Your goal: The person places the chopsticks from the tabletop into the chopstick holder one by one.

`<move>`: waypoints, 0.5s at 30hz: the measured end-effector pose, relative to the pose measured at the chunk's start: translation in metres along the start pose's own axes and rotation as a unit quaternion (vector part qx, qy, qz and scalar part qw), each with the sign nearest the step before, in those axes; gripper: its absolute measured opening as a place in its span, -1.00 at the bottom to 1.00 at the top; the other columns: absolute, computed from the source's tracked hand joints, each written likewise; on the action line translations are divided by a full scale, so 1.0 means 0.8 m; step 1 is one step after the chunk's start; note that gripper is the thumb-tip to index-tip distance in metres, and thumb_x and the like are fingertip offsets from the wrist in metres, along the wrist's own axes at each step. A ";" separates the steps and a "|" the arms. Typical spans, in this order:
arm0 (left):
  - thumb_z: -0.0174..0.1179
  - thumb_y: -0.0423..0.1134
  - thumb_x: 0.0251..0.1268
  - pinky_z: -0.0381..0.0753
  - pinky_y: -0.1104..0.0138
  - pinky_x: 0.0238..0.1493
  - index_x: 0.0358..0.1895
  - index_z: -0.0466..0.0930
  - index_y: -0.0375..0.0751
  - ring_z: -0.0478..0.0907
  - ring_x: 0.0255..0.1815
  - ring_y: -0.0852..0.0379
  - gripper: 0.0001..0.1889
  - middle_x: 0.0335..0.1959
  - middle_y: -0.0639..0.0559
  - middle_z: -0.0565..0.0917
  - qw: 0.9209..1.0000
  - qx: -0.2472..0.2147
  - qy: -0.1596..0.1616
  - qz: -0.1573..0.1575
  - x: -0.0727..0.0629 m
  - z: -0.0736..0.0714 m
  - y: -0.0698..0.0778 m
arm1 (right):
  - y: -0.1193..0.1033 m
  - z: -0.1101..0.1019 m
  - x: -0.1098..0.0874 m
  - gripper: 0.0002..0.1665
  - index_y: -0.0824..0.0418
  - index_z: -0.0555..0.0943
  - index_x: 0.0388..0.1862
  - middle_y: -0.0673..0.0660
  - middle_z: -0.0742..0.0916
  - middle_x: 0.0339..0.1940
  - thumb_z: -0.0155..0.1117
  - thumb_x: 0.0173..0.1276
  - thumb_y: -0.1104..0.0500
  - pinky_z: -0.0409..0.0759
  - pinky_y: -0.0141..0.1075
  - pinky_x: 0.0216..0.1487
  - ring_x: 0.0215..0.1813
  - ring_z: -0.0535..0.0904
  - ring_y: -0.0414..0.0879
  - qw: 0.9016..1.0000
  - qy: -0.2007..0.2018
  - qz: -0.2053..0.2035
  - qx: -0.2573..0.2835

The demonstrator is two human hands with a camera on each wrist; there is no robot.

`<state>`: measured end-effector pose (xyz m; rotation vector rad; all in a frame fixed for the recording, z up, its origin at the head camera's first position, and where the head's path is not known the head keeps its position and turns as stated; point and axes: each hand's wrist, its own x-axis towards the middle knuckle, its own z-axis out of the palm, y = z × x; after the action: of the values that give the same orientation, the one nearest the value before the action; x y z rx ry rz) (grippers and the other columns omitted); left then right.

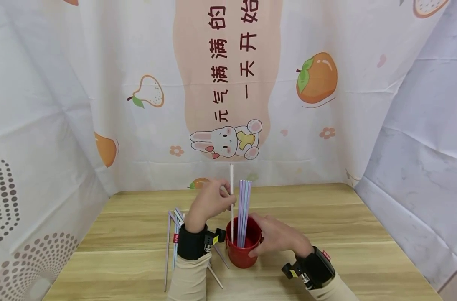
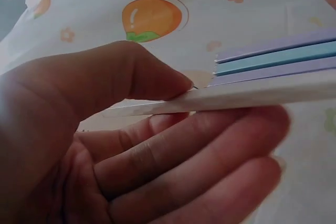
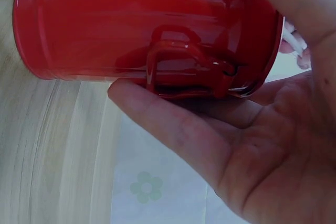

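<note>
The left hand (image 1: 209, 202) pinches a white stick (image 1: 232, 179) upright within the red bucket (image 1: 242, 258), which the right hand (image 1: 276, 236) clasps, seemingly for steadiness.

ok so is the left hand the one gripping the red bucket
No, the left hand pinches a white stick, while the right hand grips the red bucket.

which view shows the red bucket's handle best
The right wrist view: the handle is close up there, its loop plain on the red bucket. In the head view it is hard to make out by the right hand; the left wrist view shows none of it.
</note>
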<state>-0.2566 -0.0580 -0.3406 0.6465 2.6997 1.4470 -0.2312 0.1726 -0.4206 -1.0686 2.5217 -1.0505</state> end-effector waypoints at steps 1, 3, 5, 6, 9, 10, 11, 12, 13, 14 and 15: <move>0.24 -0.35 0.34 0.62 0.37 -0.45 -0.28 0.59 -0.25 0.75 -0.47 0.01 -0.95 -0.43 -0.12 0.79 1.000 0.003 -0.007 -0.002 0.001 0.002 -0.001 | 0.000 0.000 0.000 -0.02 0.21 0.41 0.40 0.10 0.79 0.12 0.69 0.05 0.03 0.72 -0.20 0.17 0.13 0.74 0.06 1.000 0.000 0.000 0.000; 0.25 -0.36 0.35 0.62 0.38 -0.45 -0.31 0.60 -0.26 0.76 -0.46 -0.03 -0.94 -0.41 -0.17 0.79 1.000 0.003 -0.021 -0.006 0.003 0.005 -0.004 | 0.000 0.001 -0.001 -0.02 0.23 0.41 0.40 0.12 0.79 0.11 0.68 0.06 0.03 0.73 -0.18 0.16 0.13 0.75 0.07 1.000 0.000 -0.004 -0.002; 0.26 -0.38 0.34 0.63 0.38 -0.46 -0.33 0.60 -0.28 0.76 -0.46 -0.06 -0.93 -0.41 -0.20 0.79 0.999 0.001 -0.033 -0.010 0.005 0.008 -0.006 | 0.000 0.001 -0.001 -0.02 0.23 0.40 0.40 0.12 0.79 0.11 0.68 0.06 0.03 0.73 -0.19 0.16 0.12 0.75 0.07 1.000 0.000 -0.004 -0.002; 0.26 -0.39 0.34 0.65 0.38 -0.46 -0.33 0.60 -0.29 0.75 -0.47 -0.05 -0.93 -0.41 -0.20 0.78 0.999 0.000 -0.038 -0.015 0.006 0.009 -0.006 | 0.000 0.001 -0.001 -0.02 0.23 0.40 0.40 0.12 0.79 0.11 0.68 0.06 0.03 0.73 -0.19 0.16 0.13 0.75 0.08 1.000 -0.001 -0.004 0.000; 0.27 -0.40 0.33 0.69 0.36 -0.46 -0.34 0.60 -0.31 0.73 -0.51 0.00 -0.92 -0.44 -0.18 0.76 0.998 0.001 -0.053 -0.036 0.008 0.011 -0.007 | -0.001 0.000 -0.001 -0.02 0.21 0.39 0.41 0.11 0.78 0.12 0.68 0.07 0.04 0.72 -0.20 0.17 0.14 0.74 0.08 1.000 -0.004 0.001 0.004; 0.29 -0.40 0.32 0.70 0.35 -0.46 -0.34 0.60 -0.31 0.72 -0.52 0.04 -0.92 -0.44 -0.15 0.75 0.997 0.003 -0.057 -0.045 0.008 0.012 -0.007 | -0.001 0.000 -0.001 -0.02 0.20 0.39 0.41 0.10 0.78 0.13 0.68 0.06 0.03 0.72 -0.21 0.17 0.14 0.74 0.08 1.000 -0.004 0.004 0.004; 0.30 -0.40 0.31 0.71 0.34 -0.45 -0.34 0.60 -0.31 0.70 -0.53 0.07 -0.92 -0.45 -0.13 0.74 0.997 0.008 -0.061 -0.054 0.008 0.013 -0.008 | 0.000 0.000 -0.001 -0.02 0.20 0.39 0.42 0.11 0.78 0.13 0.68 0.06 0.04 0.72 -0.21 0.17 0.14 0.74 0.08 1.000 -0.005 0.004 0.005; 0.31 -0.40 0.30 0.71 0.34 -0.45 -0.35 0.60 -0.31 0.69 -0.55 0.10 -0.91 -0.46 -0.11 0.73 0.996 0.014 -0.064 -0.061 0.008 0.013 -0.008 | 0.000 0.000 -0.001 -0.02 0.21 0.39 0.42 0.11 0.78 0.12 0.68 0.07 0.04 0.72 -0.20 0.17 0.14 0.74 0.08 1.000 -0.005 0.003 0.005; 0.32 -0.39 0.28 0.70 0.34 -0.45 -0.36 0.61 -0.31 0.68 -0.56 0.12 -0.91 -0.48 -0.09 0.71 0.995 0.023 -0.067 -0.066 0.008 0.014 -0.009 | 0.000 0.001 -0.001 -0.02 0.22 0.39 0.41 0.12 0.79 0.12 0.68 0.07 0.04 0.73 -0.20 0.16 0.13 0.75 0.08 1.000 -0.004 0.000 0.003; 0.33 -0.40 0.27 0.69 0.34 -0.46 -0.38 0.62 -0.30 0.66 -0.57 0.13 -0.90 -0.49 -0.07 0.70 0.995 0.031 -0.071 -0.071 0.008 0.015 -0.010 | 0.000 0.000 -0.001 -0.02 0.22 0.39 0.41 0.12 0.79 0.12 0.68 0.07 0.04 0.73 -0.20 0.16 0.13 0.75 0.08 1.000 -0.003 -0.001 0.002; 0.34 -0.40 0.25 0.68 0.34 -0.47 -0.40 0.62 -0.30 0.65 -0.57 0.14 -0.90 -0.51 -0.06 0.69 0.994 0.038 -0.073 -0.074 0.008 0.015 -0.012 | 0.001 0.001 -0.001 -0.02 0.22 0.39 0.41 0.12 0.79 0.12 0.67 0.07 0.03 0.73 -0.20 0.16 0.12 0.75 0.08 1.000 -0.004 -0.003 0.002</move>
<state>-0.2635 -0.0504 -0.3538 0.5207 2.6373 1.2181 -0.2309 0.1729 -0.4213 -1.0782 2.5112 -1.0513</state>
